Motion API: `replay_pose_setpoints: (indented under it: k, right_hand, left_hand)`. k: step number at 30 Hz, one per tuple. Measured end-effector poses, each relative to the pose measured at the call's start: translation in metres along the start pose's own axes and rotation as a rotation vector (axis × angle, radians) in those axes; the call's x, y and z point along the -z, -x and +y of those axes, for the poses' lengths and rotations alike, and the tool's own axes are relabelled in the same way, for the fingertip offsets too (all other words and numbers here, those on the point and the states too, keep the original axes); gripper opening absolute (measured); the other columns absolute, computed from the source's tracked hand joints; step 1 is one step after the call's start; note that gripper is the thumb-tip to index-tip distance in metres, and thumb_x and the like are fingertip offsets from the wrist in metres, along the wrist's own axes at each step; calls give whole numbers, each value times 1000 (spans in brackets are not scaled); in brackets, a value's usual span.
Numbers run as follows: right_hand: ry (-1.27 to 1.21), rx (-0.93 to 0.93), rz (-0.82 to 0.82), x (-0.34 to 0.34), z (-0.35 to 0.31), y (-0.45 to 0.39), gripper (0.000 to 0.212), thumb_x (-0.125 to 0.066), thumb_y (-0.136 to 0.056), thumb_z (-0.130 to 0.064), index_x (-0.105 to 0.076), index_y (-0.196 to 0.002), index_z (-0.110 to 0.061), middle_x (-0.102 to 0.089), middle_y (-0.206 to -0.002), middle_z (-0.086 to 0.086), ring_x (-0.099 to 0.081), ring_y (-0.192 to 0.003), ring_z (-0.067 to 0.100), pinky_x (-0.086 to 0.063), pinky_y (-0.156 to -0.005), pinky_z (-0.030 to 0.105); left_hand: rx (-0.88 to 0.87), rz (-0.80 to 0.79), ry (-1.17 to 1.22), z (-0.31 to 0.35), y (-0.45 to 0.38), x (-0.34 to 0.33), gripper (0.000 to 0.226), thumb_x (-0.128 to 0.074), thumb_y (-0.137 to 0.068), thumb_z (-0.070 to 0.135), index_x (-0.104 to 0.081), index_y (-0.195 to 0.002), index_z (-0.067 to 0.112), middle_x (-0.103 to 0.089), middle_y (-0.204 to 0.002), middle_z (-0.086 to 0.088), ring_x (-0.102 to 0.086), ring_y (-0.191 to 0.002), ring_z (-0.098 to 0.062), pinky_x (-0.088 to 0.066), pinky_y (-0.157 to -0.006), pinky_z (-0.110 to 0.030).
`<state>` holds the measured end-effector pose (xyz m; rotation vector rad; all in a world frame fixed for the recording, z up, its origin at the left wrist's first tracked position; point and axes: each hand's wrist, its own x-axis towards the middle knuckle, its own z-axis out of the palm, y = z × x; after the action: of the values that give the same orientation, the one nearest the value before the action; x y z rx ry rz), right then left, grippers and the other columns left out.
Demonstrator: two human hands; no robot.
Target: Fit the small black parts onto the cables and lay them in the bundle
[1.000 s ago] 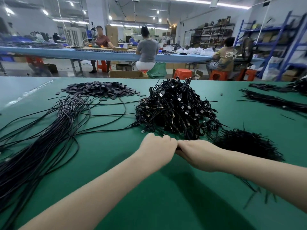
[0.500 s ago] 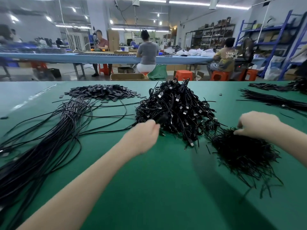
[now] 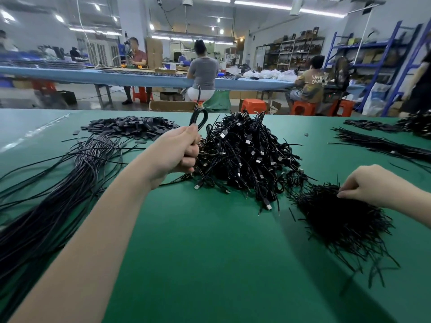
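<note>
My left hand (image 3: 178, 153) grips a black cable (image 3: 198, 117) whose loop sticks up above the fist, just left of a tangled heap of cables with plugs (image 3: 247, 155) in the middle of the green table (image 3: 210, 264). My right hand (image 3: 366, 184) pinches at the top of a pile of short thin black parts (image 3: 335, 220) on the right. A long bundle of cables (image 3: 46, 201) fans out along the left side.
A pile of flat black pieces (image 3: 130, 128) lies at the far left of the table. More cable bundles (image 3: 382, 145) lie at the far right. Beyond the table's far edge, people sit at a long blue bench (image 3: 116, 76), with shelving on the right.
My hands, together at the heap a second ago, have parted. The left one has lifted a cable out of the heap. The right one moved to the pile of short parts and pinches there.
</note>
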<state>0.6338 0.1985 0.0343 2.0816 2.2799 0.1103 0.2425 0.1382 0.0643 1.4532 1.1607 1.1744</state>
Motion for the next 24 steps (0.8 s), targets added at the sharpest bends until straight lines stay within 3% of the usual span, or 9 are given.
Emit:
replay_pose_setpoints:
  k: [5, 12, 20, 24]
  right_hand:
    - [214, -40, 55, 4, -16, 1, 20, -63, -86, -50, -72, -85, -32, -64, -72, -15, -62, -62, 6, -58, -59, 30]
    - [366, -69, -8, 5, -29, 2, 16, -66, -83, -49, -67, -80, -34, -58, -71, -14, -59, -63, 8, -49, -49, 23]
    - [229, -106, 45, 1, -21, 0, 12, -69, -82, -45, -70, -78, -34, -62, -71, -11, -62, -64, 11, -58, -60, 31]
    - [283, -95, 44, 2, -20, -2, 17, -66, -84, -47, -65, -74, -34, -61, -70, -13, -62, -63, 9, -58, -59, 30]
  left_hand:
    - [0, -23, 13, 0, 1, 1, 33, -32, -104, 42, -41, -79, 22, -36, -55, 12, -31, -44, -6, -45, -50, -20]
    - [3, -51, -46, -2, -1, -2, 33, -31, -104, 41, -40, -79, 21, -36, -56, 13, -30, -45, -7, -43, -50, -20]
    - [4, -85, -93, -3, -2, -5, 33, -29, -104, 42, -39, -80, 21, -36, -55, 13, -30, -46, -8, -42, -52, -20]
    - [1, -98, -110, -2, -1, -6, 33, -29, -104, 41, -38, -81, 21, -36, -55, 13, -29, -46, -8, -42, -53, -20]
